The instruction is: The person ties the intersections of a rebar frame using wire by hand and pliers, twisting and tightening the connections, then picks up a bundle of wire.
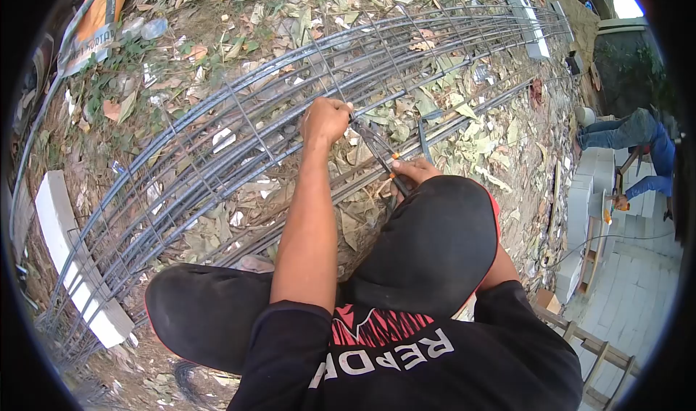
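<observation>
A long steel bar cage (341,85) arches across the leaf-strewn ground, from the near left to the far right. Toward its left end it crosses a white block (72,251); another white block (528,19) lies at its far right end, and the pair are probably there to lift the steel clear of the soil.

The left hand (328,121) is at the cage's near side, around the middle of its length. Its grip is clenched, with the fingers curled down among the bars; whether they enclose a bar or something thinner cannot be told. It seems placed to steady the spot where the pliers (375,141) point.

The right hand (417,172) grasps the orange-marked handles, partly hidden behind the right knee (442,244). The pliers slant far and left, so their head sits just beside the left hand, likely so that both hands bear on one point of the cage. Whether the head bites anything is too small to tell.

Loose bars (348,177) lie between the cage and the seated person. At the right, another person's hand (621,202), below a blue sleeve (649,186), is near something orange.
</observation>
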Action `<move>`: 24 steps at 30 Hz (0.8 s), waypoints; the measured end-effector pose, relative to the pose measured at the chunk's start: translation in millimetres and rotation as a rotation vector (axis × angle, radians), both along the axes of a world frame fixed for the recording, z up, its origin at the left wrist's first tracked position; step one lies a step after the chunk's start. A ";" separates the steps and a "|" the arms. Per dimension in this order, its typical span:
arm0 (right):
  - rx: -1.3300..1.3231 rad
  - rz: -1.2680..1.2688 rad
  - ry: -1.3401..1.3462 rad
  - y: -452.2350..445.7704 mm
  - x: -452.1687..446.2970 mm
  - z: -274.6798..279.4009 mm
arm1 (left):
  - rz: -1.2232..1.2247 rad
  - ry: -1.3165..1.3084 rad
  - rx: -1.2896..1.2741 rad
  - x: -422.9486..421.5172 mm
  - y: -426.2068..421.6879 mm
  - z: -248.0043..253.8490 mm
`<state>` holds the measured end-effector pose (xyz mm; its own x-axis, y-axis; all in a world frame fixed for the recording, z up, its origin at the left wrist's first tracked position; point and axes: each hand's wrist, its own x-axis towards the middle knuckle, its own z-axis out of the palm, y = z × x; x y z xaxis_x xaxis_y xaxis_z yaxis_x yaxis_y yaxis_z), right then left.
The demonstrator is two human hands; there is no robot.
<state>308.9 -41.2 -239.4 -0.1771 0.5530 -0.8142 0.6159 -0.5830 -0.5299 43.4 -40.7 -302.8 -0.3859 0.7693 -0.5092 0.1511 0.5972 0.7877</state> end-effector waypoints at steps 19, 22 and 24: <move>0.051 0.335 0.071 25.7 -18.0 12.8 | -0.004 -0.013 -0.006 -2.8 4.6 -10.8; -0.021 0.429 0.051 24.7 -19.6 15.5 | -0.025 -0.021 0.000 -3.8 5.4 -14.7; 0.383 0.553 -0.155 6.2 -28.5 18.8 | -0.009 -0.031 0.003 -3.1 6.1 -13.2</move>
<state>280.4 -35.0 -220.6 -0.4135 0.6685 -0.6182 0.8540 0.0493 -0.5180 40.3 -34.6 -316.0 -0.3629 0.7741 -0.5187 0.1325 0.5939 0.7936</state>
